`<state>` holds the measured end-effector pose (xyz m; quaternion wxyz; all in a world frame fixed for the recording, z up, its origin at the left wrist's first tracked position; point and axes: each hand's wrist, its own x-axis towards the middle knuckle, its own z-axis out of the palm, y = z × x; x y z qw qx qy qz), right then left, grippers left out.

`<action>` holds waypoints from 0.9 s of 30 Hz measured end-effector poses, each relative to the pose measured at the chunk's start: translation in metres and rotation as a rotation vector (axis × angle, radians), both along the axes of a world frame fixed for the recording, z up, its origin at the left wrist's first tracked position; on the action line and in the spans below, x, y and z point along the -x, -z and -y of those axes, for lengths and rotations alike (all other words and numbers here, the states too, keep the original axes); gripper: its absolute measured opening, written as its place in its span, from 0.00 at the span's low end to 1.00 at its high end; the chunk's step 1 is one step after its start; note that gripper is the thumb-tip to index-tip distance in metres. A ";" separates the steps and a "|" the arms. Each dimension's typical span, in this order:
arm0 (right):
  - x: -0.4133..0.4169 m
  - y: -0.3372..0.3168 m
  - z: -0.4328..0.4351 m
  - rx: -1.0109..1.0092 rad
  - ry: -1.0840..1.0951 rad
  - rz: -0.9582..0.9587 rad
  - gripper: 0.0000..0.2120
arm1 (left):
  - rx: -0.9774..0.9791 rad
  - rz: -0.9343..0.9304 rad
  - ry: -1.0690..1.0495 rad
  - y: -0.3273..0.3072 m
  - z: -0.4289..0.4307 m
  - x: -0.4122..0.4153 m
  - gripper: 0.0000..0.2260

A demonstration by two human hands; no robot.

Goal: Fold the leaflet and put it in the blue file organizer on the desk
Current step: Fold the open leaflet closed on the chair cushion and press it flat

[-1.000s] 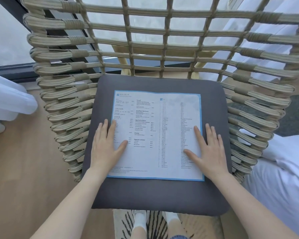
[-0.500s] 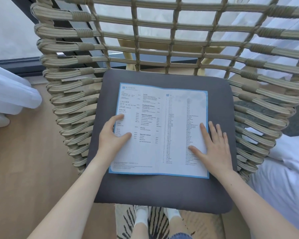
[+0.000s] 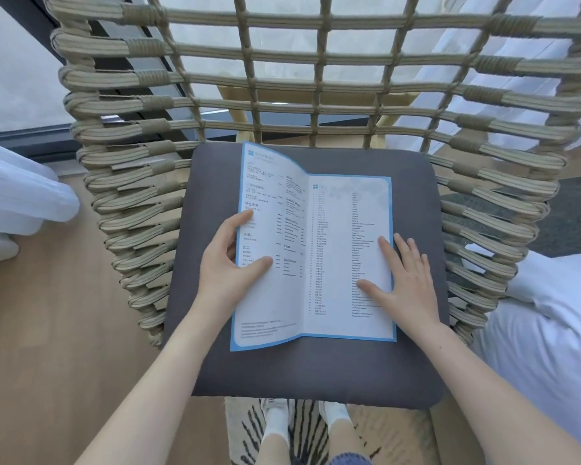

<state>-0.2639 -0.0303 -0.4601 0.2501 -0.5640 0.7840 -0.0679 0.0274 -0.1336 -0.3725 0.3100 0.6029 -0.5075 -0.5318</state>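
Note:
A white leaflet (image 3: pixel 319 263) with a blue border and small printed text lies on the dark grey seat cushion (image 3: pixel 316 367) of a woven chair. Its left half is raised off the cushion, bent up along the centre crease. My left hand (image 3: pixel 230 263) grips that left edge, thumb on the printed side, fingers behind the page. My right hand (image 3: pixel 401 281) lies flat with fingers spread on the right half, pressing it to the cushion. No blue file organizer or desk is in view.
The beige woven rope chair back (image 3: pixel 316 78) and sides rise around the cushion. White bedding (image 3: pixel 550 330) lies at the right and white fabric (image 3: pixel 17 193) at the left. Wooden floor (image 3: pixel 41 330) and a striped rug (image 3: pixel 302 431) with my feet lie below.
My left hand went from lying flat on the leaflet to gripping its left edge and lifting that half upward and rightward. My right hand stayed pressed on the right half.

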 end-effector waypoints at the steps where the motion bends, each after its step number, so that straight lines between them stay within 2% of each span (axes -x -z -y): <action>1: 0.000 -0.001 0.000 0.006 0.007 0.012 0.42 | 0.013 -0.013 0.014 -0.004 -0.002 0.010 0.32; 8: 0.001 0.000 0.001 0.033 0.024 0.050 0.41 | 0.026 -0.030 0.146 -0.008 -0.016 0.074 0.30; 12: 0.009 -0.010 0.001 0.177 0.142 0.251 0.31 | 0.111 0.053 0.228 -0.006 -0.023 0.100 0.30; 16: 0.017 -0.019 -0.006 0.275 0.276 0.355 0.28 | 0.208 0.148 0.312 -0.006 -0.031 0.121 0.35; 21: 0.020 -0.016 -0.018 0.298 0.346 0.354 0.28 | 0.093 0.212 0.259 0.006 -0.042 0.151 0.35; 24: 0.017 -0.012 -0.022 0.297 0.356 0.373 0.27 | -0.005 0.228 0.247 0.021 -0.048 0.166 0.30; 27: 0.013 -0.009 -0.022 0.291 0.359 0.365 0.28 | -0.007 0.330 0.322 0.033 -0.053 0.180 0.25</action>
